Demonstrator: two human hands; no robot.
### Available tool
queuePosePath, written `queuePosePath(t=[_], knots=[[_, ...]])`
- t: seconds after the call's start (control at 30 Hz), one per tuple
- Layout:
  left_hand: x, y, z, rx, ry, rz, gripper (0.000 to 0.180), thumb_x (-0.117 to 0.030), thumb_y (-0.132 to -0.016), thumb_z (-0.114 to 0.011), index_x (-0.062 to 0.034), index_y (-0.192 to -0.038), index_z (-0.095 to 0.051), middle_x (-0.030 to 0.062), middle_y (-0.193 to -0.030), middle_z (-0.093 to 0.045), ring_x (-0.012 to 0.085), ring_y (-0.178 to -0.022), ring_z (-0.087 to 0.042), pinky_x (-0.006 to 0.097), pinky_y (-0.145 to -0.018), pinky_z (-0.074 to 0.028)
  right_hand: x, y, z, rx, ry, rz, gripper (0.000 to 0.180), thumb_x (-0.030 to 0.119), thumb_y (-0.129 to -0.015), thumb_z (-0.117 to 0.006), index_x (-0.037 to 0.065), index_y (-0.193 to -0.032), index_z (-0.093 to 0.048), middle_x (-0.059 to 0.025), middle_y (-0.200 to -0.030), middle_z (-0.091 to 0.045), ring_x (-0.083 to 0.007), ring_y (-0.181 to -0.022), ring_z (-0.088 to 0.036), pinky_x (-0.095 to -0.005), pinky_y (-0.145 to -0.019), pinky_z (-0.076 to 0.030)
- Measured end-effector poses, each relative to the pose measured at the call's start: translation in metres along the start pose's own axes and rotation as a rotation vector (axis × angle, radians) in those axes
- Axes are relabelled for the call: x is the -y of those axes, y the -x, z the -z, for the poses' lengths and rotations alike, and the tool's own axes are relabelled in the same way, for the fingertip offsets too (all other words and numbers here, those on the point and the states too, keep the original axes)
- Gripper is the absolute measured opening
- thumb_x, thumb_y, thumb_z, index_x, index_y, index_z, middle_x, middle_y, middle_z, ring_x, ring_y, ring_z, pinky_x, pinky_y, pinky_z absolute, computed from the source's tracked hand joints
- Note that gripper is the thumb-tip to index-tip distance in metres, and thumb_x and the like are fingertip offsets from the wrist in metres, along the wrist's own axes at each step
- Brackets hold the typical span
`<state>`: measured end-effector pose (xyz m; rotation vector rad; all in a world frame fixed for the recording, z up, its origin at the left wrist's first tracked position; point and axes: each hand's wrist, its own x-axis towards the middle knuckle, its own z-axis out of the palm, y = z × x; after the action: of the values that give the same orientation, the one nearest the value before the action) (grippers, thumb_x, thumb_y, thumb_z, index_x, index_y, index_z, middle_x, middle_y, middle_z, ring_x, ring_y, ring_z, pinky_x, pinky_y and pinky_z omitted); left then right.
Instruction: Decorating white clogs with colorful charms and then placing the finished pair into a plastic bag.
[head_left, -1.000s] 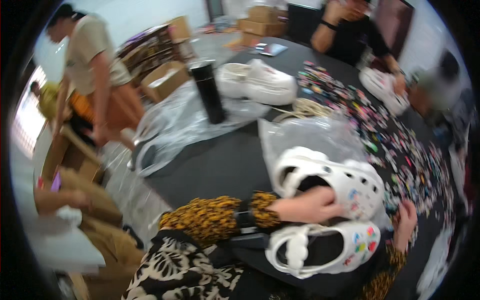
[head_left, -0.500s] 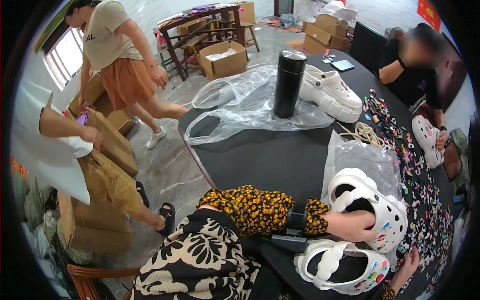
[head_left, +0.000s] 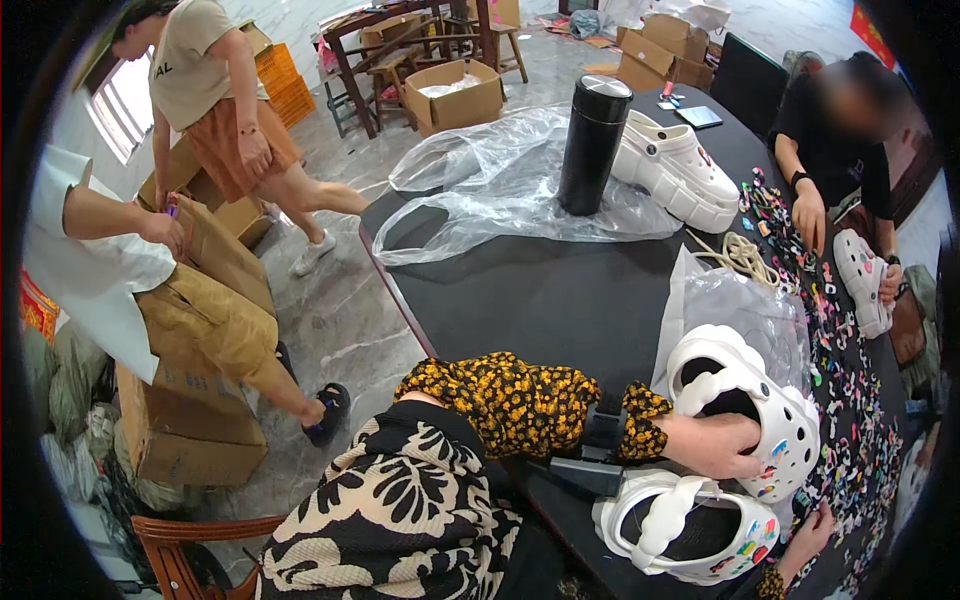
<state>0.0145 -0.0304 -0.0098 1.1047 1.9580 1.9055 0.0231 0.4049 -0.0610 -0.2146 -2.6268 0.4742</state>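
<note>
Steadying clog (head_left: 745, 415) with left grip (head_left: 715, 445) clasped inside; right grip (head_left: 808, 530) unclear, charm (head_left: 845, 480) pick-up seemingly next.

Black flask (head_left: 592, 142) upright on clear plastic bags (head_left: 500, 190); coiled rope (head_left: 742, 255) nearby; cardboard boxes (head_left: 195, 400) on floor

Two white clogs lie on the black table. The upper clog (head_left: 755, 415) lies tilted with colourful charms on its toe. The lower clog (head_left: 690, 530) lies just beside it, also decorated with charms.
</note>
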Motion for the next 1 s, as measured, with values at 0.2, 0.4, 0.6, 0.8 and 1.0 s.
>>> queuePosePath(t=[0.2,0.4,0.6,0.8,1.0], knots=[[0.003,0.001,-0.003,-0.068,0.008,-0.035,0.034,-0.02,-0.083,-0.054,0.0132,-0.088,-0.056,0.029,-0.079,-0.061,0.035,-0.073,-0.063,0.04,-0.07,-0.049,0.008,0.001,0.001,0.067,0.074,-0.015,0.028,0.006,-0.089,-0.047,-0.007,-0.113,-0.057,-0.0195,-0.107,-0.061,-0.0292,-0.099,-0.059,-0.0343,-0.087,-0.045],[0.005,0.005,-0.001,-0.059,-0.049,0.013,0.037,-0.023,-0.084,-0.055,0.0138,-0.086,-0.058,0.0293,-0.075,-0.061,0.0338,-0.069,-0.063,0.04,-0.066,-0.049,0.007,0.005,-0.003,0.062,0.095,0.041,0.026,0.004,-0.087,-0.047,-0.006,-0.109,-0.057,-0.0192,-0.105,-0.061,-0.0301,-0.097,-0.058,-0.0353,-0.086,-0.045],[0.006,-0.008,-0.007,-0.022,-0.024,0.028,0.038,-0.026,-0.084,-0.056,0.0119,-0.081,-0.058,0.0266,-0.067,-0.059,0.0287,-0.058,-0.06,0.039,-0.058,-0.047,-0.011,0.013,0.016,-0.016,0.168,0.064,0.023,0.007,-0.085,-0.052,-0.002,-0.104,-0.061,-0.0175,-0.1,-0.063,-0.0309,-0.092,-0.06,-0.0361,-0.083,-0.045],[-0.01,0.008,0.005,0.033,0.082,0.113,0.03,-0.017,-0.09,-0.054,0.0015,-0.113,-0.06,0.0143,-0.108,-0.065,0.0198,-0.097,-0.061,0.034,-0.085,-0.047,0.056,0.009,0.01,-0.211,0.037,0.081,0.017,0.015,-0.083,-0.061,0.003,-0.092,-0.067,-0.0141,-0.09,-0.065,-0.0279,-0.087,-0.061,-0.035,-0.079,-0.047],[-0.044,0.009,-0.002,-0.028,0.02,0.381,0.029,-0.015,-0.09,-0.054,0.0032,-0.112,-0.057,-0.0011,-0.091,-0.061,0.005,-0.075,-0.05,0.02,-0.064,-0.04,0.052,0.016,0.028,-0.319,-0.102,0.039,0.012,0.01,-0.08,-0.059,0.002,-0.086,-0.065,-0.0156,-0.086,-0.063,-0.0333,-0.084,-0.06,-0.0399,-0.075,-0.048]])
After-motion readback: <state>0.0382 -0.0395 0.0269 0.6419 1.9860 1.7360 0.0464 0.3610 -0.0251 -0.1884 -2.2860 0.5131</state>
